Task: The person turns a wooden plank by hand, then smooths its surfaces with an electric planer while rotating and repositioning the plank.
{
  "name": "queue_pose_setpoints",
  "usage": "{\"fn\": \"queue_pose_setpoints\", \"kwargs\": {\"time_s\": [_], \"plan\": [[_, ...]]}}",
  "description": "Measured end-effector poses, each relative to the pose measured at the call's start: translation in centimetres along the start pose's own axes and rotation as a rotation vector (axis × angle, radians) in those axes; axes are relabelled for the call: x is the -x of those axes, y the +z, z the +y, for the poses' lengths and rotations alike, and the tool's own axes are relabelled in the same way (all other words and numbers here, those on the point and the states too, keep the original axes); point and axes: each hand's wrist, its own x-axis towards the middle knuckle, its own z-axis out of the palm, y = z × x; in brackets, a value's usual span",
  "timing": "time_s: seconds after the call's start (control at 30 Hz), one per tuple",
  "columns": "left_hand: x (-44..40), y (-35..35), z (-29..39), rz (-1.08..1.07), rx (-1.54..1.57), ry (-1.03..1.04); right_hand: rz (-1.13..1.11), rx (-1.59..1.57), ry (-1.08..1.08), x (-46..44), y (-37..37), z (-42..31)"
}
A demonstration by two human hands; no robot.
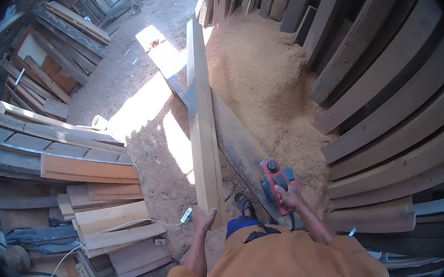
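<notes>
A long, squared wooden beam [205, 156] stretches away from me, lying across a darker plank [238, 137]. My left hand [204, 219] grips the beam's near end, with fingers round its left side and thumb at the top. My right hand [291, 197] is closed round the handle of a red electric planer [272, 174] with a black front knob. The planer is at the near right end of the dark plank, apart from the beam; whether it rests on the plank I cannot tell. Its cord runs down by my right wrist.
Wood shavings [258, 70] are heaped right of the beam. Boards [391, 148] lean in a long row on the right. Stacked timber [111, 220] lies on the left. A white power strip [186, 215] with a cord is beside my left hand. My sandalled foot [245, 205] stands between the beam and plank.
</notes>
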Motion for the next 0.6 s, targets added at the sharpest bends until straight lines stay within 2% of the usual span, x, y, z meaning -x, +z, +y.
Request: {"fn": "queue_pose_setpoints", "kwargs": {"time_s": [0.1,0.2,0.3,0.43,0.6], "plan": [[1.0,-0.9,2.1,-0.095,-0.136,0.018,0.046,-0.079,-0.036,-0.2,0.8,1.0],[1.6,0.7,3.1,-0.064,-0.328,0.067,0.011,-0.013,0.021,-0.5,0.6,1.1],[1.5,0.2,3.7,-0.102,-0.245,0.015,0.063,-0.022,0.015,-0.1,0.7,0.8],[2.6,-0.6,5.1,-0.081,-0.122,-0.022,0.053,-0.023,0.023,-2.3,0.4,3.8],[3.3,0.2,5.9,-0.062,-0.112,0.018,0.051,0.004,0.005,-2.9,0.1,4.4]]}}
